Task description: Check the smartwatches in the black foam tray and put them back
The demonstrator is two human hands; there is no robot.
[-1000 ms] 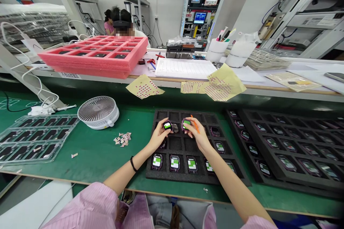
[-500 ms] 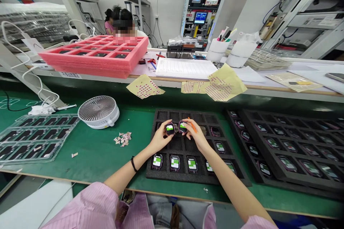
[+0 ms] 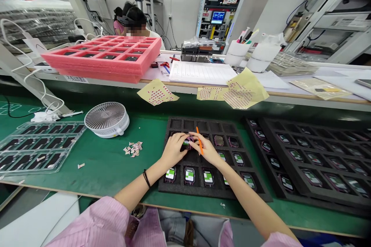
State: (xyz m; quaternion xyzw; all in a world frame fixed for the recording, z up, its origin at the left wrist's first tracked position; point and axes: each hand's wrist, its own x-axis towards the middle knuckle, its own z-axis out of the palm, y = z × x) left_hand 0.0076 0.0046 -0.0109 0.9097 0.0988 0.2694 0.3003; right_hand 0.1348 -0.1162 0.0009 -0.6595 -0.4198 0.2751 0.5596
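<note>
Pinching a small purple-framed watch [image 3: 188, 142] in a narrow grip near the top-left of a black foam tray [image 3: 203, 193], the left hand [image 3: 174, 148] meets the right hand [image 3: 206, 152], which also holds an orange stick [image 3: 199, 140].

white desk fan [image 3: 107, 119] beside clear plastic tray [image 3: 40, 147]; pink foam tray [image 3: 98, 70] behind
</note>
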